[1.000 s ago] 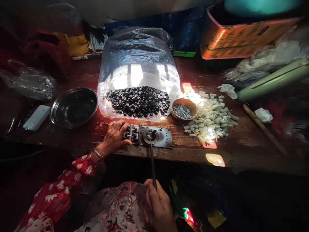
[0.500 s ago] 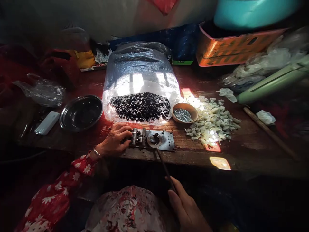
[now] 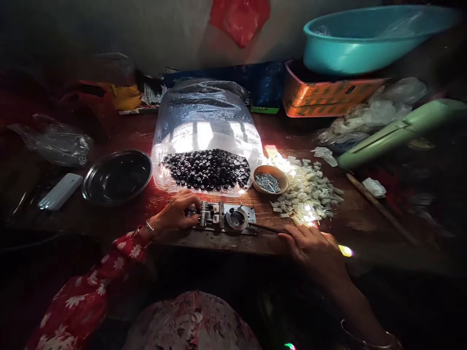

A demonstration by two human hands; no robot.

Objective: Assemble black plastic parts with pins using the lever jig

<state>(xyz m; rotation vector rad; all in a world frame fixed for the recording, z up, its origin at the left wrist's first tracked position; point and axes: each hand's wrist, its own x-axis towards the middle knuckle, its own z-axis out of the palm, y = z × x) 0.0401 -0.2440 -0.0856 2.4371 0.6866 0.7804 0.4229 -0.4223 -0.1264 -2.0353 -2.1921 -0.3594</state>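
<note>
Metal jig (image 3: 221,215) between hands, held by left hand (image 3: 177,211); lever (image 3: 266,227) gripped by right hand (image 3: 315,245). Judged midway: pale clips (image 3: 312,189) heaped beyond right hand, black caps (image 3: 207,170) piled ahead; finished count unclear.

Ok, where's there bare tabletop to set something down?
Bare wood shows between the white pile and the wooden stick, and behind the pile, before the orange crate. It's crowded around the metal jig: left hand, right hand, clear sack and pin bowl close in.

Turquoise basin (image 3: 350,53), red floral sleeve (image 3: 85,294)
</note>
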